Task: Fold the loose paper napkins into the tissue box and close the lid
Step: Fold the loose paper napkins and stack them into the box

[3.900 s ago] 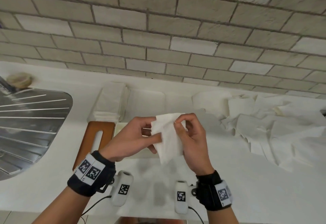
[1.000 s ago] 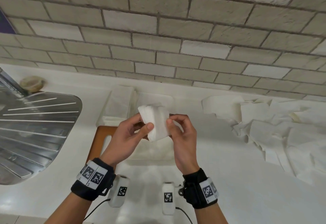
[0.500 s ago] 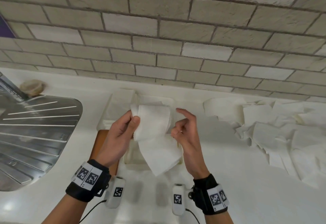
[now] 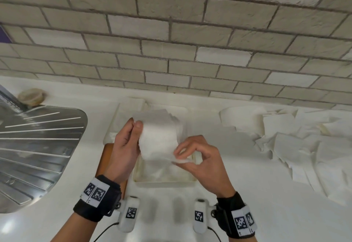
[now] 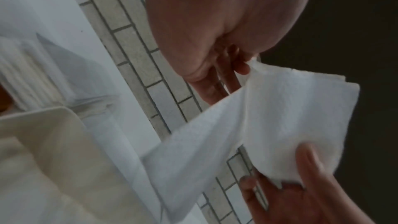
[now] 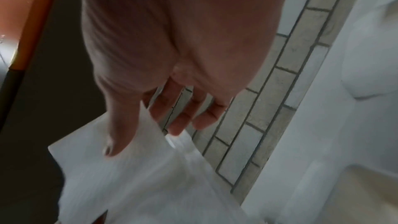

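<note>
A white paper napkin (image 4: 160,137) hangs half unfolded above the open cream tissue box (image 4: 165,184). My left hand (image 4: 136,125) pinches the napkin's upper left corner between thumb and fingers. At its lower right edge, my right hand (image 4: 179,156) pinches the napkin just over the box. The left wrist view shows the napkin (image 5: 290,108) stretched between my left hand (image 5: 243,67) and the right hand's fingers (image 5: 308,164). In the right wrist view my thumb (image 6: 120,139) lies on the napkin (image 6: 133,180). The wooden lid (image 4: 106,154) lies left of the box, partly under my left hand.
A stack of folded napkins (image 4: 129,116) sits behind the box by the brick wall. Several loose napkins (image 4: 295,142) are spread over the white counter to the right. A steel sink drainer (image 4: 38,142) takes up the left side, with a small round object (image 4: 30,96) behind it.
The folded napkin dropped open from my left hand, and the right hand let go of it. Now the right hand has taken hold of its lower edge over the box.
</note>
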Tool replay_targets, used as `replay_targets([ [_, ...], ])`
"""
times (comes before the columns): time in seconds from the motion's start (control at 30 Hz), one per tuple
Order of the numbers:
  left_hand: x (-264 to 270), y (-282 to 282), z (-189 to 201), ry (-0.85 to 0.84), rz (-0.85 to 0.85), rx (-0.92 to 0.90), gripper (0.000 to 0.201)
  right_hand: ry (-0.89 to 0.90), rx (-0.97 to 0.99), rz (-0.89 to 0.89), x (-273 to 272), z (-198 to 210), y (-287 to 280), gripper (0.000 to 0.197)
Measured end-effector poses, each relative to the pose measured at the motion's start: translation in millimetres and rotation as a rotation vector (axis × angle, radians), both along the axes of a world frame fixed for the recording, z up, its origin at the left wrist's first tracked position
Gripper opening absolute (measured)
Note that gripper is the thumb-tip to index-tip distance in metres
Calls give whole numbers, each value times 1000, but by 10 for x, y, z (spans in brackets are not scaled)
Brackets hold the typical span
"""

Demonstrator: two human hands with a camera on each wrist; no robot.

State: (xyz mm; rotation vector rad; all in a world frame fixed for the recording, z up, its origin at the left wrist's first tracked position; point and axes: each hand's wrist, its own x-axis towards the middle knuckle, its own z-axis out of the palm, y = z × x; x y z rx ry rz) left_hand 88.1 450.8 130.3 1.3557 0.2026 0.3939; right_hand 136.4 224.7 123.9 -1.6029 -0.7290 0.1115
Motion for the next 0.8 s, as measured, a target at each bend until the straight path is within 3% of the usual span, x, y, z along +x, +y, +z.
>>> replay_targets([
  [0.13, 39, -11, 68, 6, 8, -141, 27, -28, -261, 119, -63, -23, -121, 23],
  [0.23, 35, 0, 64, 12, -32, -151, 24, 102, -29, -82, -33, -77, -47, 20],
  [0.3, 32, -31, 63, 32, -55, -153, 29, 246, 73, -247, -20, -66, 79, 33],
  [0.37, 14, -90, 93, 40, -73, -169, 35, 353, 62, -207, -42, -12, 220, 42],
  [0.43, 10, -127, 42, 82, -100, -87, 55, 407, 35, -152, -75, 43, 344, 43],
  [0.6, -18, -378, 10, 145, -92, 99, 36, 312, -105, -256, -124, 48, 644, 31],
  [0.7, -31, -429, -10, 134, -30, 106, 40, 359, -128, -220, -141, 71, 668, 28],
  [0.8, -44, -384, -46, 146, 31, 28, 54, 498, -65, -78, -156, 42, 553, 50],
])
